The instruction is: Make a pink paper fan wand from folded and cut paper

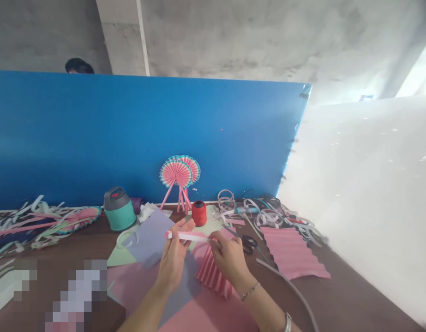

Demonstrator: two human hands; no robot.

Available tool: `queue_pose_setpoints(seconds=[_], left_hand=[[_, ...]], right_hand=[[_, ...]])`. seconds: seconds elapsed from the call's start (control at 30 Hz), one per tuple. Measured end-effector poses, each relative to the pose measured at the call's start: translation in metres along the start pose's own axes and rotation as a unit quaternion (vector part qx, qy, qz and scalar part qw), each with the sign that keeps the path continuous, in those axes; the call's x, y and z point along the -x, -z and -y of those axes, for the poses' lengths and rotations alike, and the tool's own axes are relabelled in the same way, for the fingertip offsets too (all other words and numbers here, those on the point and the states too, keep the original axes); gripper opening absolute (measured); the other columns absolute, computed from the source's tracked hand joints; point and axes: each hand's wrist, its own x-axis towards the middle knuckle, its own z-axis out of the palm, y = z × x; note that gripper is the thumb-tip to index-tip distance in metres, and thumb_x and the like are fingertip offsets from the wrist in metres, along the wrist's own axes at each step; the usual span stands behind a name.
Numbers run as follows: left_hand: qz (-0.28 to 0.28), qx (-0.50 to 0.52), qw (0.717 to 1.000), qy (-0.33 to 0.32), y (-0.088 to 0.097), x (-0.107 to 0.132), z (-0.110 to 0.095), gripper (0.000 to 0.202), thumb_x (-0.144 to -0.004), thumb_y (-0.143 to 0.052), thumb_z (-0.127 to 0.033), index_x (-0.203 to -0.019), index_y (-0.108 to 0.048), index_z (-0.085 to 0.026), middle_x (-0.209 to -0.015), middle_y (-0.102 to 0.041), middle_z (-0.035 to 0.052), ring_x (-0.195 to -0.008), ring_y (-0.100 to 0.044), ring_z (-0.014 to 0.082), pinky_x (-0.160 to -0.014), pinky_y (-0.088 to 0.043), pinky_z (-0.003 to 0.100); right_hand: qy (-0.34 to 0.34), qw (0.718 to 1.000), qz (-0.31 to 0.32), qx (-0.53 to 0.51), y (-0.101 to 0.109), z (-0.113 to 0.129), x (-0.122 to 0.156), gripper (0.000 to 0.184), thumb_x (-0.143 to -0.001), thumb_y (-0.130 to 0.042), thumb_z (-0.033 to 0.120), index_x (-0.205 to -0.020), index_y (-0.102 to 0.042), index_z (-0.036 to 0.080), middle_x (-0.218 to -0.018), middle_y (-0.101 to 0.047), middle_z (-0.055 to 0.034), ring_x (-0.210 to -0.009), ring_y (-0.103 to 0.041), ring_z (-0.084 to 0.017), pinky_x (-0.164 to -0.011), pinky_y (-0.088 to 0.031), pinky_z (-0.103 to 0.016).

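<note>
My left hand [174, 258] pinches one end of a narrow white-and-pink paper strip [189, 236], thumb and fingers closed on it. My right hand [229, 256] grips the strip's other end, fingers curled, and a pleated pink paper piece [208, 275] hangs under it down to the table. Both hands hover just above sheets of pink, lilac and green paper [148, 240] lying on the brown table [340, 295].
A blue partition [129, 133] stands behind the table, with a white panel [368, 193] at right. Against it lean pink paper fans [180, 175]. Nearby: red thread spool [199, 213], teal jug [119, 208], scissors [249, 243], folded pink sheet [292, 252], tape rolls [226, 200], paper scraps [43, 221].
</note>
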Motion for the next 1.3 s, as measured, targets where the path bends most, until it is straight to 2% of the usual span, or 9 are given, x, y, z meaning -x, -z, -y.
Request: queue_pose_setpoints(seconds=[0.17, 0.47, 0.73, 0.9, 1.07, 1.17, 1.23, 1.3], left_hand=[[0.017, 0.018, 1.0, 0.016, 0.001, 0.001, 0.0, 0.054, -0.087, -0.051, -0.053, -0.133, -0.047, -0.025, -0.132, -0.058, 0.0145, -0.129, -0.047, 0.0302, -0.108, -0.034, 0.051], [0.043, 0.068, 0.994, 0.067, 0.003, -0.002, -0.002, 0.052, -0.087, -0.053, -0.052, -0.134, -0.044, -0.031, -0.128, -0.062, 0.0105, -0.126, -0.051, 0.0285, -0.108, -0.032, 0.052], [0.073, 0.102, 0.984, 0.129, 0.011, -0.006, -0.004, 0.04, -0.089, -0.051, -0.048, -0.122, -0.053, -0.026, -0.119, -0.067, 0.0113, -0.117, -0.058, 0.0293, -0.107, -0.033, 0.054], [0.081, 0.102, 0.977, 0.166, 0.013, -0.009, -0.008, 0.043, -0.089, -0.052, -0.047, -0.127, -0.05, -0.028, -0.12, -0.067, 0.0107, -0.113, -0.061, 0.0288, -0.105, -0.035, 0.053], [0.054, 0.09, 0.985, 0.136, 0.012, -0.012, -0.01, 0.058, -0.089, -0.05, -0.051, -0.141, -0.035, -0.033, -0.124, -0.065, 0.0099, -0.118, -0.058, 0.0264, -0.106, -0.036, 0.051], [0.067, 0.057, 0.992, 0.085, 0.011, -0.008, -0.004, 0.073, -0.082, -0.059, -0.054, -0.145, -0.031, -0.03, -0.133, -0.058, 0.0129, -0.129, -0.048, 0.028, -0.111, -0.031, 0.049], [0.091, 0.01, 0.995, 0.05, 0.011, -0.004, 0.001, 0.08, -0.076, -0.069, -0.047, -0.145, -0.033, -0.028, -0.142, -0.049, 0.0139, -0.137, -0.037, 0.0295, -0.113, -0.028, 0.048], [0.102, -0.05, 0.992, 0.046, 0.011, 0.001, 0.005, 0.076, -0.075, -0.073, -0.036, -0.142, -0.039, -0.028, -0.147, -0.043, 0.0121, -0.141, -0.027, 0.0293, -0.115, -0.026, 0.047]], right_hand=[[-0.006, 1.0, -0.004, -0.006, 0.001, -0.001, -0.001, 0.021, -0.087, -0.043, 0.022, -0.09, -0.064, 0.023, -0.047, -0.059, 0.0054, -0.049, -0.054, -0.014, -0.072, -0.027, -0.028], [-0.018, 0.999, -0.003, -0.035, 0.002, -0.005, -0.003, 0.019, -0.085, -0.045, 0.023, -0.089, -0.064, 0.024, -0.052, -0.063, 0.0053, -0.052, -0.059, -0.014, -0.071, -0.029, -0.028], [-0.031, 0.996, 0.005, -0.08, 0.002, -0.008, -0.005, 0.019, -0.081, -0.047, 0.025, -0.086, -0.065, 0.023, -0.05, -0.059, 0.0059, -0.045, -0.05, -0.013, -0.062, -0.031, -0.025], [-0.008, 0.998, -0.038, -0.046, -0.003, -0.009, -0.004, 0.018, -0.082, -0.048, 0.028, -0.084, -0.065, 0.025, -0.045, -0.053, 0.0074, -0.042, -0.046, -0.012, -0.055, -0.029, -0.023], [0.003, 0.998, -0.03, -0.063, -0.004, -0.01, -0.003, 0.021, -0.085, -0.046, 0.031, -0.085, -0.066, 0.024, -0.042, -0.05, 0.0067, -0.041, -0.044, -0.013, -0.053, -0.029, -0.023], [0.009, 0.997, -0.033, -0.071, -0.005, -0.009, -0.003, 0.022, -0.086, -0.046, 0.032, -0.085, -0.067, 0.023, -0.042, -0.05, 0.0061, -0.041, -0.044, -0.013, -0.053, -0.029, -0.023], [0.011, 0.997, -0.044, -0.068, -0.006, -0.008, -0.003, 0.023, -0.087, -0.046, 0.032, -0.084, -0.067, 0.023, -0.042, -0.05, 0.0064, -0.041, -0.044, -0.013, -0.054, -0.03, -0.024], [0.012, 0.996, -0.045, -0.071, -0.007, -0.006, -0.002, 0.023, -0.087, -0.045, 0.032, -0.084, -0.066, 0.023, -0.041, -0.049, 0.0066, -0.041, -0.044, -0.013, -0.054, -0.03, -0.024]])
